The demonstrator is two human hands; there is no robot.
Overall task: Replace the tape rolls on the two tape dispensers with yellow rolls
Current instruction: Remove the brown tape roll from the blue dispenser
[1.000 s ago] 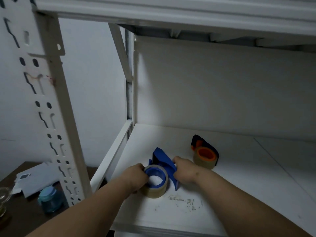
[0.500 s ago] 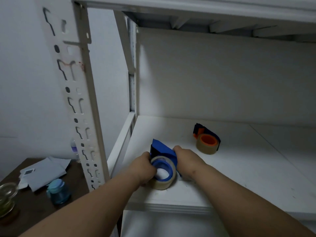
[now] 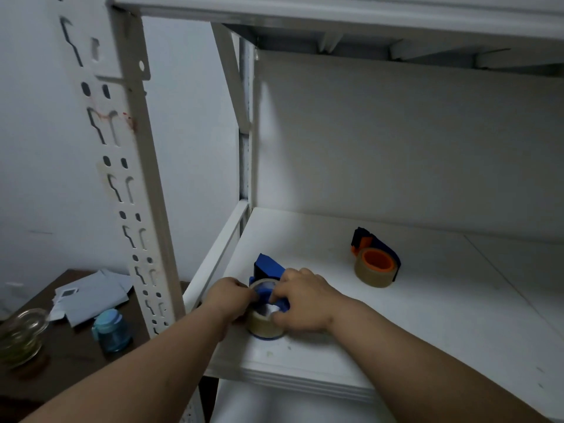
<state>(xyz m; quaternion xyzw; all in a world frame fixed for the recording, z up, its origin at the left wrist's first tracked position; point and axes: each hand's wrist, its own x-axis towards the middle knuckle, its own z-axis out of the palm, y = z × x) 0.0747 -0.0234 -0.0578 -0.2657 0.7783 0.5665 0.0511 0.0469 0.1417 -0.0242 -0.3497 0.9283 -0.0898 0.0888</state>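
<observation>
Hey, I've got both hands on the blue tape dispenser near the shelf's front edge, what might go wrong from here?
1. The blue plastic tape dispenser with its tan tape roll sits close to the white shelf board's front edge; a hard tug could send it off.
2. Your left hand and right hand both crowd the roll, so fingers may slip toward the cutter, which isn't visible.
3. The roll could stick on its hub and jerk free suddenly.

both hands have closed in over the blue dispenser (image 3: pixel 268 271) — right hand (image 3: pixel 300 300) now covers its tan roll (image 3: pixel 265 326).
</observation>
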